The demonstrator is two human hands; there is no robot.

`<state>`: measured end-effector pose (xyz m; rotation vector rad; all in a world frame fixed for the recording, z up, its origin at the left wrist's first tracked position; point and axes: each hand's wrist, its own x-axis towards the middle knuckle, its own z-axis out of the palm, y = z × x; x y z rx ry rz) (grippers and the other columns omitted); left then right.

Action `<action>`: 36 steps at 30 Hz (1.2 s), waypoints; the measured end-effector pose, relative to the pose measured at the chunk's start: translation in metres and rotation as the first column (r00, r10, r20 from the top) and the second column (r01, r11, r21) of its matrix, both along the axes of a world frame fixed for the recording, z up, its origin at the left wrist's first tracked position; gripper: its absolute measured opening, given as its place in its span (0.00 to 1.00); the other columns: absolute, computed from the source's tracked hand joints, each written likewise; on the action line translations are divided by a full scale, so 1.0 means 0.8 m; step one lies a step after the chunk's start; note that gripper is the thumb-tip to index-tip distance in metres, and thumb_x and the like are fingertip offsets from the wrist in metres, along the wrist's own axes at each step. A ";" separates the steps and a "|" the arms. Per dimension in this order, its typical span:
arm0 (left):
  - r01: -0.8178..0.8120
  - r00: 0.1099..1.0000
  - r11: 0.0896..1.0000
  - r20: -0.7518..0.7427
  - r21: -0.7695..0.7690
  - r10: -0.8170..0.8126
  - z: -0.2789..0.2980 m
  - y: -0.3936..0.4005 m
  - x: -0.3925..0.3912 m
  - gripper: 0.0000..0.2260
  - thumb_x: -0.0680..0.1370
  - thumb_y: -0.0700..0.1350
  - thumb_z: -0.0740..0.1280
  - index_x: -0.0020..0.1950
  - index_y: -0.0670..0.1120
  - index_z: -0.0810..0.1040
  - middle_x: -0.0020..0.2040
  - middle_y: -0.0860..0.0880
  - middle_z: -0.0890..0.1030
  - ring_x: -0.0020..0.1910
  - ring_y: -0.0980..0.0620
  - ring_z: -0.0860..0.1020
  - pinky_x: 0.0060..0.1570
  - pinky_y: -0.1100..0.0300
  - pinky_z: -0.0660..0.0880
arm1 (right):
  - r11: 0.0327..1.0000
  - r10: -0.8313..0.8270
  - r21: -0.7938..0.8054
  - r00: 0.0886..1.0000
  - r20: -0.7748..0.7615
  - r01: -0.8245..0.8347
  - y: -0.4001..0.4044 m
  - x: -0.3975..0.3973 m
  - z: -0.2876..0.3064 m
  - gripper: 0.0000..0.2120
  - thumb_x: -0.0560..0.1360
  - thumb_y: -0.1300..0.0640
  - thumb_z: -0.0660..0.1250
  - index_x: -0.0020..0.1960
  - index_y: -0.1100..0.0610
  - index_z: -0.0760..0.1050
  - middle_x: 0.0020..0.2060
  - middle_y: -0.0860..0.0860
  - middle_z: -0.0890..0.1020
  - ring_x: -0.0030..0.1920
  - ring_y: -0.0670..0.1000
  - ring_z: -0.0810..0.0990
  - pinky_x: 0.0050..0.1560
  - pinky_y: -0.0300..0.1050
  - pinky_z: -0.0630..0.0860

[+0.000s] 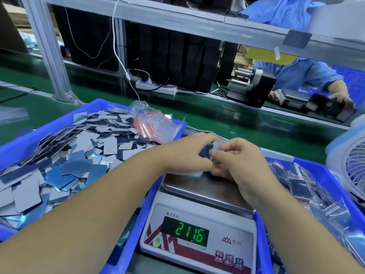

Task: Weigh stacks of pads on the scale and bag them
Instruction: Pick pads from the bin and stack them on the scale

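Bagging a weighed stack over the scale

Left hand [189,155] pinches the dark stack of pads [205,152], feeding it toward the clear bag [219,145] the right hand [237,161] grips above the scale [199,218].

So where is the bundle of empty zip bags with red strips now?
In the head view, the bundle of zip bags lies at the far right corner of the left blue tray, on the loose pads, just beyond the left hand.

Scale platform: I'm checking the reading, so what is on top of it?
Both hands, left hand and right hand, hold a pad stack above the scale; anything resting beneath them is hidden.
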<state>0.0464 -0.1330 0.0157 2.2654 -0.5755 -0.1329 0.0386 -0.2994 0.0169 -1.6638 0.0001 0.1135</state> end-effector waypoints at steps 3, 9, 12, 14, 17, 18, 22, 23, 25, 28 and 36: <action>0.016 1.000 0.999 -0.024 0.047 -0.015 0.002 0.004 0.000 0.28 0.70 0.51 0.66 0.70 0.57 0.67 0.63 0.57 0.72 0.54 0.68 0.73 0.50 0.66 0.72 | 0.999 0.042 0.037 0.998 -0.035 -0.040 -0.004 0.001 0.003 0.07 0.75 0.62 0.72 0.50 0.61 0.75 0.34 0.56 0.85 0.36 0.56 0.86 0.36 0.44 0.82; -0.060 0.995 0.993 0.092 0.106 0.050 -0.005 -0.004 0.004 0.25 0.79 0.44 0.66 0.74 0.60 0.66 0.62 0.58 0.75 0.46 0.69 0.73 0.48 0.68 0.68 | 0.883 0.097 -0.468 0.963 0.253 0.034 -0.017 0.001 0.009 0.07 0.76 0.61 0.67 0.45 0.50 0.74 0.31 0.47 0.84 0.33 0.47 0.83 0.37 0.44 0.78; -0.074 0.996 0.990 0.062 0.118 0.068 -0.003 -0.004 0.003 0.29 0.78 0.42 0.65 0.76 0.60 0.61 0.46 0.64 0.72 0.42 0.72 0.73 0.44 0.65 0.68 | 0.785 0.119 -0.602 0.917 0.382 0.149 -0.027 0.005 0.010 0.07 0.72 0.55 0.72 0.43 0.46 0.75 0.33 0.43 0.82 0.31 0.42 0.75 0.35 0.41 0.69; -0.069 0.996 0.988 0.074 0.137 0.059 -0.003 -0.006 0.002 0.34 0.77 0.42 0.65 0.78 0.61 0.55 0.42 0.61 0.71 0.40 0.72 0.73 0.39 0.66 0.66 | 0.793 0.154 -0.602 0.927 0.341 0.090 -0.029 0.007 0.008 0.11 0.70 0.53 0.74 0.46 0.43 0.74 0.40 0.42 0.80 0.30 0.40 0.73 0.35 0.39 0.67; -0.053 0.994 0.986 0.106 0.157 0.036 -0.003 -0.017 -0.001 0.40 0.75 0.41 0.64 0.79 0.63 0.47 0.58 0.55 0.75 0.51 0.60 0.75 0.44 0.64 0.68 | 0.747 0.270 -0.664 0.912 0.308 0.003 -0.025 0.006 0.005 0.15 0.70 0.55 0.73 0.51 0.41 0.73 0.44 0.37 0.78 0.32 0.37 0.74 0.34 0.32 0.66; -0.064 0.990 0.982 0.136 0.177 0.040 -0.003 -0.023 -0.001 0.41 0.75 0.41 0.64 0.79 0.62 0.45 0.66 0.52 0.74 0.59 0.53 0.74 0.49 0.61 0.70 | 0.724 0.313 -0.690 0.896 0.316 -0.010 -0.024 0.005 0.005 0.18 0.70 0.58 0.72 0.52 0.40 0.72 0.43 0.36 0.78 0.34 0.35 0.74 0.35 0.29 0.66; -0.163 0.961 0.929 0.267 0.334 0.073 -0.007 -0.043 -0.003 0.42 0.74 0.42 0.63 0.80 0.59 0.41 0.75 0.47 0.68 0.71 0.44 0.67 0.64 0.47 0.71 | 0.682 0.384 -0.731 0.856 0.346 -0.010 -0.023 0.004 0.007 0.20 0.70 0.63 0.70 0.48 0.39 0.69 0.38 0.34 0.77 0.40 0.30 0.75 0.39 0.25 0.67; -0.155 0.962 0.932 0.267 0.328 0.066 -0.008 -0.044 -0.002 0.42 0.74 0.42 0.63 0.80 0.59 0.41 0.75 0.47 0.68 0.71 0.45 0.67 0.64 0.48 0.70 | 0.682 0.386 -0.732 0.853 0.350 -0.008 -0.024 0.004 0.007 0.19 0.71 0.63 0.70 0.48 0.39 0.70 0.38 0.34 0.78 0.41 0.31 0.75 0.39 0.25 0.67; -0.115 0.973 0.967 0.223 0.226 0.063 -0.008 -0.039 -0.002 0.42 0.74 0.41 0.64 0.79 0.61 0.42 0.71 0.49 0.71 0.63 0.53 0.72 0.56 0.59 0.72 | 0.695 0.383 -0.719 0.848 0.367 -0.003 -0.026 0.005 0.004 0.16 0.72 0.59 0.72 0.49 0.39 0.72 0.38 0.32 0.78 0.42 0.32 0.76 0.40 0.25 0.68; -0.102 0.986 0.989 0.144 0.106 0.086 -0.005 -0.022 0.003 0.39 0.74 0.44 0.68 0.78 0.60 0.51 0.54 0.54 0.73 0.46 0.62 0.74 0.45 0.66 0.70 | 0.719 0.348 -0.695 0.852 0.391 0.025 -0.030 0.010 -0.003 0.10 0.73 0.55 0.74 0.47 0.43 0.76 0.36 0.38 0.80 0.37 0.39 0.76 0.36 0.29 0.68; -0.117 0.983 0.932 0.171 0.342 0.061 0.002 -0.013 -0.001 0.09 0.79 0.54 0.66 0.46 0.53 0.67 0.46 0.53 0.68 0.50 0.50 0.69 0.47 0.54 0.67 | 0.830 0.265 -0.555 0.910 0.320 -0.047 -0.027 0.011 -0.004 0.07 0.76 0.57 0.71 0.43 0.46 0.77 0.27 0.39 0.78 0.27 0.41 0.72 0.34 0.38 0.68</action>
